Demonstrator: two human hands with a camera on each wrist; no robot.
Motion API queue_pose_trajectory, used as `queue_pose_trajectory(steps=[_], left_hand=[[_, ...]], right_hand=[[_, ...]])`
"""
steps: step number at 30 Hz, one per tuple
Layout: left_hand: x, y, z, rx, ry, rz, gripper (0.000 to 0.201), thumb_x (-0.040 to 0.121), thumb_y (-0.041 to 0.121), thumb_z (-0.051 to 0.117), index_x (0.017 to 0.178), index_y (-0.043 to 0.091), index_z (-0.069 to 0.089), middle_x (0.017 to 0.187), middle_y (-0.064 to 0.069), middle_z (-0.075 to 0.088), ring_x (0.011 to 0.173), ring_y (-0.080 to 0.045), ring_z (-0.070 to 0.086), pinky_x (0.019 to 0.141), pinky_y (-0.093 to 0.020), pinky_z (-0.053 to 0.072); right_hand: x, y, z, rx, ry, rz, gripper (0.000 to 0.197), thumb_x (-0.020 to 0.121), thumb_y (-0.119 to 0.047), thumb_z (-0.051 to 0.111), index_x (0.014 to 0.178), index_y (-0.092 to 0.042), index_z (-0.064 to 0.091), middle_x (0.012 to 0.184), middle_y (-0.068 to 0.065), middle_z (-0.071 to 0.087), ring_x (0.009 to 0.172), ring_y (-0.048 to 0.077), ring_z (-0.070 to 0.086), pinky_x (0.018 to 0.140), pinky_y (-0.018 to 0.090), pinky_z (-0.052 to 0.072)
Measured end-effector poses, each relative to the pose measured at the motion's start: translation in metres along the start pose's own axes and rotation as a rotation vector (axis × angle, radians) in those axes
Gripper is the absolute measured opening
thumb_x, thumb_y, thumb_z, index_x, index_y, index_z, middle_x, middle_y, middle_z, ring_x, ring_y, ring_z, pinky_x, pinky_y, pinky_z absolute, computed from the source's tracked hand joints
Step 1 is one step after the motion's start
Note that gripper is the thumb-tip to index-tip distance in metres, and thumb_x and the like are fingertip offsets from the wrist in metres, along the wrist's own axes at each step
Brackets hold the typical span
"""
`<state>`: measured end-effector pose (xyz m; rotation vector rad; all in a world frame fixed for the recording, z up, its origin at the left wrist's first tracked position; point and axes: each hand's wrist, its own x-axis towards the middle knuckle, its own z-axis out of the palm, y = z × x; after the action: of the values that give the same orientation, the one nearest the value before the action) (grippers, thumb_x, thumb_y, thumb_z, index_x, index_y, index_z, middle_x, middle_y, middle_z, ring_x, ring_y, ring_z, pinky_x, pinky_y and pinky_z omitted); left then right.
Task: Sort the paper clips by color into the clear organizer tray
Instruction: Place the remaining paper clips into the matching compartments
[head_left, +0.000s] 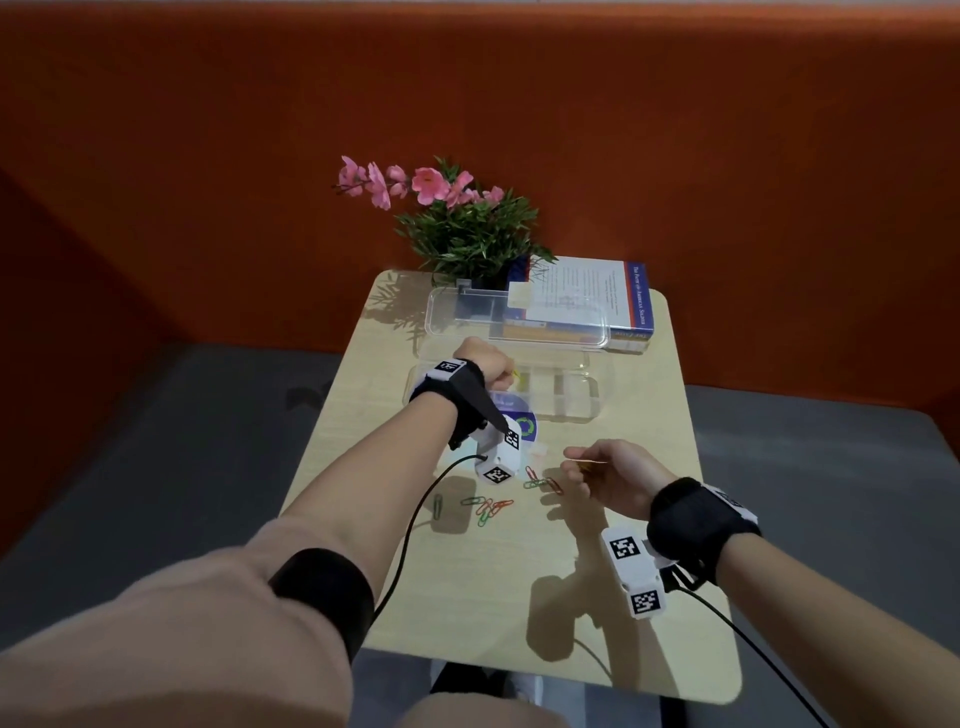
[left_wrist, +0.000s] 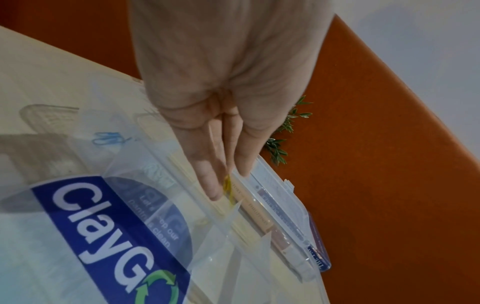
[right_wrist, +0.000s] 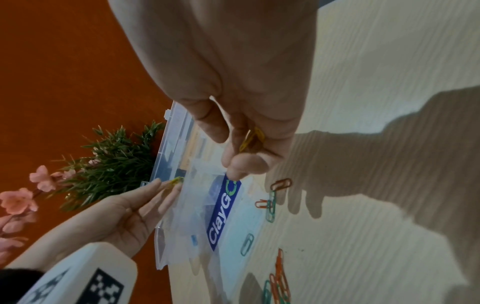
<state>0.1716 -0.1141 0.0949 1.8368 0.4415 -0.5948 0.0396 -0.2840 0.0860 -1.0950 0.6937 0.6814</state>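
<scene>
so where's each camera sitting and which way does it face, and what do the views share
Head: worn high, looking forward and down on the table; both forearms, left hand and right hand show.
Left wrist: looks along the left hand's fingers, which pinch a yellow clip over the clear organizer tray; only that hand shows.
Right wrist: looks along the right hand, which holds yellow clips; the left hand also shows.
Shared: all three show the tray, the ClayGo bag and the plant.

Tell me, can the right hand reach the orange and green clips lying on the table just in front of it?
Probably yes. The clips lie bare on the table close to the right hand, nothing between. But its fingers already pinch a yellow clip.
</scene>
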Motion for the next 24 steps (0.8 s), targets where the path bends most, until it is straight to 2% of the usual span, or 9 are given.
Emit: queue_pose_trajectory(steps=[2, 4, 6, 9, 14, 16, 20, 22, 24], left_hand=[[-0.001, 0.002, 0.0, -0.048, -0.025, -0.01, 0.034, 0.09, -0.009, 0.048, 0.062, 0.01, 0.044, 0.074, -0.01, 0.047, 0.06, -0.02, 0.047, 0.059, -0.029, 0.044], [-0.005, 0.001, -0.002, -0.061, -0.025, -0.01, 0.028, 0.092, -0.007, 0.045, 0.068, 0.007, 0.048, 0.075, -0.007, 0.047, 0.055, -0.018, 0.044, 0.054, -0.025, 0.04], [-0.014, -0.001, -0.007, -0.079, -0.005, 0.031, 0.012, 0.094, 0.001, 0.049, 0.094, 0.0, 0.062, 0.086, -0.012, 0.057, 0.064, -0.019, 0.053, 0.063, -0.024, 0.049], [-0.026, -0.013, -0.019, -0.088, 0.072, 0.147, 0.027, 0.097, 0.004, 0.047, 0.119, -0.001, 0.062, 0.099, -0.011, 0.062, 0.086, -0.021, 0.058, 0.082, -0.028, 0.053], [-0.048, -0.058, -0.045, -0.059, 0.125, 0.185, 0.022, 0.098, 0.008, 0.046, 0.099, 0.012, 0.067, 0.093, -0.007, 0.064, 0.082, -0.019, 0.057, 0.083, -0.033, 0.05], [-0.051, -0.081, -0.055, -0.06, 0.115, 0.143, 0.025, 0.098, 0.009, 0.046, 0.084, 0.017, 0.065, 0.085, -0.007, 0.063, 0.073, -0.018, 0.055, 0.074, -0.032, 0.049], [-0.055, -0.114, -0.065, -0.073, 0.113, 0.068, 0.031, 0.093, 0.001, 0.048, 0.073, 0.016, 0.065, 0.066, -0.006, 0.057, 0.059, -0.019, 0.045, 0.06, -0.027, 0.033], [-0.058, -0.123, -0.065, -0.014, 0.12, 0.067, 0.028, 0.089, -0.001, 0.052, 0.072, 0.016, 0.066, 0.063, -0.007, 0.057, 0.057, -0.02, 0.045, 0.058, -0.029, 0.034], [-0.063, -0.128, -0.063, 0.124, 0.147, 0.092, 0.022, 0.087, 0.002, 0.056, 0.075, 0.017, 0.067, 0.069, -0.006, 0.06, 0.064, -0.022, 0.055, 0.063, -0.031, 0.045]], right_hand=[[-0.001, -0.009, 0.003, 0.021, -0.022, -0.009, 0.024, 0.091, 0.0, 0.026, 0.11, -0.001, 0.041, 0.078, 0.014, 0.048, 0.062, 0.02, 0.044, 0.041, 0.022, 0.042], [-0.002, -0.022, 0.009, 0.04, -0.041, -0.02, 0.027, 0.093, 0.0, 0.026, 0.114, 0.002, 0.043, 0.086, 0.016, 0.051, 0.068, 0.022, 0.049, 0.047, 0.023, 0.049], [0.0, -0.04, 0.018, 0.055, -0.05, -0.051, 0.028, 0.096, 0.0, 0.025, 0.11, 0.004, 0.049, 0.098, 0.019, 0.053, 0.079, 0.024, 0.055, 0.068, 0.026, 0.055], [0.006, -0.067, 0.037, 0.081, -0.042, -0.099, 0.025, 0.096, 0.001, 0.03, 0.11, 0.005, 0.05, 0.113, 0.021, 0.053, 0.091, 0.026, 0.057, 0.096, 0.034, 0.049], [0.03, -0.092, 0.07, 0.0, 0.003, -0.141, 0.018, 0.096, -0.01, 0.037, 0.098, 0.003, 0.049, 0.103, 0.02, 0.05, 0.087, 0.028, 0.053, 0.098, 0.039, 0.045], [0.037, -0.098, 0.079, -0.084, 0.03, -0.154, 0.031, 0.097, -0.018, 0.039, 0.115, 0.006, 0.049, 0.106, 0.022, 0.049, 0.086, 0.029, 0.052, 0.103, 0.041, 0.039], [0.042, -0.102, 0.081, -0.218, 0.025, -0.128, 0.058, 0.098, -0.031, 0.038, 0.143, 0.003, 0.031, 0.151, 0.026, 0.028, 0.141, 0.039, 0.027, 0.118, 0.044, 0.023], [0.039, -0.1, 0.078, -0.267, 0.028, -0.178, 0.049, 0.097, -0.028, 0.039, 0.135, 0.003, 0.042, 0.142, 0.022, 0.04, 0.133, 0.038, 0.038, 0.115, 0.045, 0.029], [0.032, -0.093, 0.075, -0.301, 0.01, -0.247, 0.026, 0.095, -0.017, 0.044, 0.112, -0.001, 0.056, 0.111, 0.016, 0.054, 0.102, 0.03, 0.054, 0.102, 0.041, 0.043]])
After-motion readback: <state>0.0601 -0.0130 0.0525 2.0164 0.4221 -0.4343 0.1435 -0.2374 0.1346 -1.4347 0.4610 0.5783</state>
